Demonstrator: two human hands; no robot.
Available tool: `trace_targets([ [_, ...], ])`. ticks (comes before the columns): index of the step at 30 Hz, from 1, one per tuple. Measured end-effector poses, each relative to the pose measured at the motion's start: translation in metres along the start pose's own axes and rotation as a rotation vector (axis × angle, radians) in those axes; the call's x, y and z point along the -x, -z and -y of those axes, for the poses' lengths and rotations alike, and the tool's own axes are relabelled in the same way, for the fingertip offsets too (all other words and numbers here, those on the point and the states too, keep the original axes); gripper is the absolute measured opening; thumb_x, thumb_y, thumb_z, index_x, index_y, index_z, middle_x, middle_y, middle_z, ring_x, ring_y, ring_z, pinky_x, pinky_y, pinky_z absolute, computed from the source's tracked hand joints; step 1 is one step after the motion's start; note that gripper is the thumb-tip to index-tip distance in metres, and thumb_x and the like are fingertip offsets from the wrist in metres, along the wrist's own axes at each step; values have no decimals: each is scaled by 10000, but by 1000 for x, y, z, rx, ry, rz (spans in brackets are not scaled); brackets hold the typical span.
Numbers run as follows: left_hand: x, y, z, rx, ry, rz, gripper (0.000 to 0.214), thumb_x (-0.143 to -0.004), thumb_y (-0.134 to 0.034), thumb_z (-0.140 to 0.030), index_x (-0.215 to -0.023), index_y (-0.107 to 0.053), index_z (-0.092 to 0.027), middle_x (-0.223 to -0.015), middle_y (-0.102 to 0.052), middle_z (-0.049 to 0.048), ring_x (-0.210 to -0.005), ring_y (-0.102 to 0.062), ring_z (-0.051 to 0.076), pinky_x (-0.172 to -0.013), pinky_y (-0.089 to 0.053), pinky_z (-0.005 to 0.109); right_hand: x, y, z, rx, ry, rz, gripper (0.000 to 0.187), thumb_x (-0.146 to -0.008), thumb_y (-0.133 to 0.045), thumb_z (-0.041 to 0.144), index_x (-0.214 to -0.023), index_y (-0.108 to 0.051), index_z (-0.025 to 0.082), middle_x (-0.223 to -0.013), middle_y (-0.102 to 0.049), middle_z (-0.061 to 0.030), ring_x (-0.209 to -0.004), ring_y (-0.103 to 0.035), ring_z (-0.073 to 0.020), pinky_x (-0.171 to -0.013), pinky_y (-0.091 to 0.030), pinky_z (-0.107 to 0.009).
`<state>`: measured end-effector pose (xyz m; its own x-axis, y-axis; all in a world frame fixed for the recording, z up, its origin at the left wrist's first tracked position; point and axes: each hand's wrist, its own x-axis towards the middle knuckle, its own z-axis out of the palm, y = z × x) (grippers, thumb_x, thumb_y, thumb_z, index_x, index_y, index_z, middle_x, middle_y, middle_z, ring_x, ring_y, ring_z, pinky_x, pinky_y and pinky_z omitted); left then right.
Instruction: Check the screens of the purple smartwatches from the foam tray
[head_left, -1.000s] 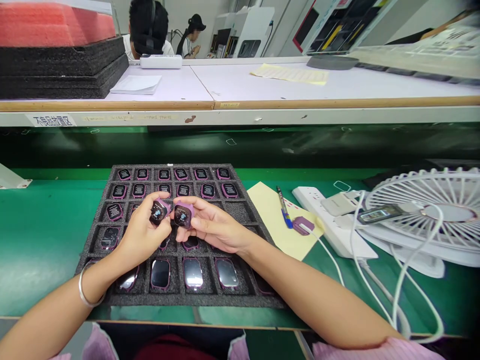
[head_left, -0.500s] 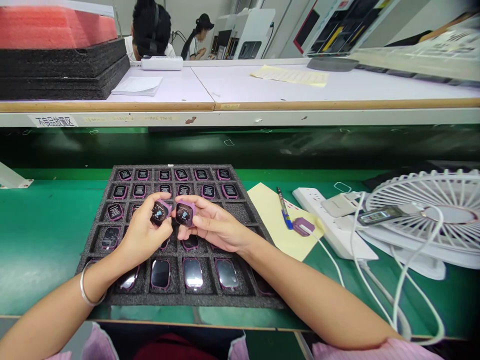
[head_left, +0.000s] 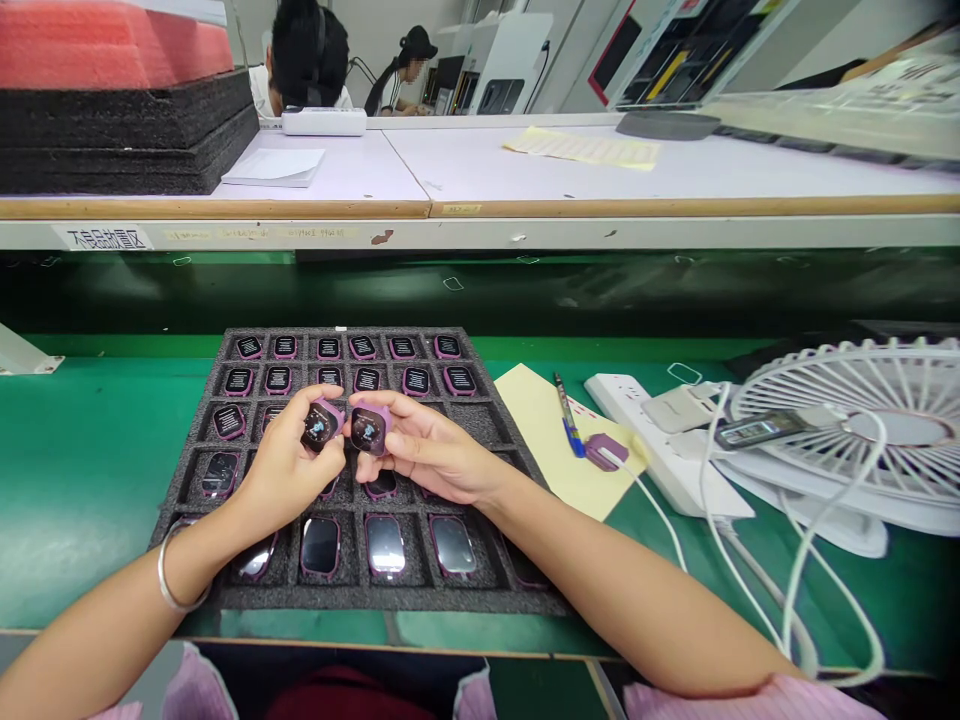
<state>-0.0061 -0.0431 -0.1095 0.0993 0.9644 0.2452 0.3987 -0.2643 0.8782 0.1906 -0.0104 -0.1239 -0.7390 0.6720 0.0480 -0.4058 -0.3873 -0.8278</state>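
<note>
My left hand [head_left: 289,455] pinches a purple-framed smartwatch body [head_left: 321,425] between thumb and fingers. Close beside it, my right hand [head_left: 427,445] grips a second purple smartwatch body [head_left: 370,430]. Both screens are lit with a dark face and a small blue figure, turned up toward me. Beneath both hands lies a black foam tray [head_left: 480,592] with square compartments. Watch bodies in its back rows show white text on black, such as one watch [head_left: 447,346] at the far right. Nearer ones, like this watch [head_left: 320,547], have dark screens. My hands and forearms hide part of the tray.
Right of the tray are a yellow sheet [head_left: 525,400], a pen [head_left: 568,415], a purple charging pad [head_left: 604,452] with white cable, a white power strip [head_left: 675,450] and a white fan [head_left: 877,420]. Foam blocks [head_left: 120,130] sit on the shelf [head_left: 465,180]. Two people are beyond.
Both hands keep hold of the two watch bodies in nearly the same place. The view has shifted very slightly. The person in the cap beyond the shelf has lowered a hand.
</note>
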Motion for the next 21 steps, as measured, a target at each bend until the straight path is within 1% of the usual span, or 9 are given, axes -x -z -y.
trace_targets([
  [3, 0, 1, 0, -24, -15, -2, 401, -793, -562, -191, -1194, -571, -176, -954, -706, 31, -817, -662, 168, -780, -514, 294, 0, 0, 1, 7, -9, -21, 514, -843, -832, 343, -1273, -577, 227, -1017, -726, -18, -786, -748, -151, -780, -559, -291],
  [9, 0, 1, -1, 8, 4, 7, 397, -797, -567, -203, -1192, -562, -172, -930, -709, 25, -794, -670, 160, -753, -522, 278, 0, 0, 0, 30, -13, -25, 548, -848, -825, 370, -1300, -555, 218, -998, -717, -20, -785, -739, -146, -779, -557, -291],
  [15, 0, -1, 2, -8, -20, -12, 380, -792, -575, -200, -1172, -571, -188, -987, -712, 37, -873, -676, 178, -817, -521, 303, 0, -1, 1, 16, -4, -20, 520, -841, -833, 350, -1271, -570, 222, -999, -723, -15, -784, -747, -151, -772, -557, -291],
  [21, 0, 0, -1, 7, 6, -12, 393, -791, -587, -216, -1183, -566, -191, -946, -708, 26, -815, -671, 169, -778, -526, 295, 1, -1, 1, 23, -16, -36, 557, -820, -848, 378, -1276, -574, 213, -989, -718, -19, -782, -735, -157, -768, -551, -304],
])
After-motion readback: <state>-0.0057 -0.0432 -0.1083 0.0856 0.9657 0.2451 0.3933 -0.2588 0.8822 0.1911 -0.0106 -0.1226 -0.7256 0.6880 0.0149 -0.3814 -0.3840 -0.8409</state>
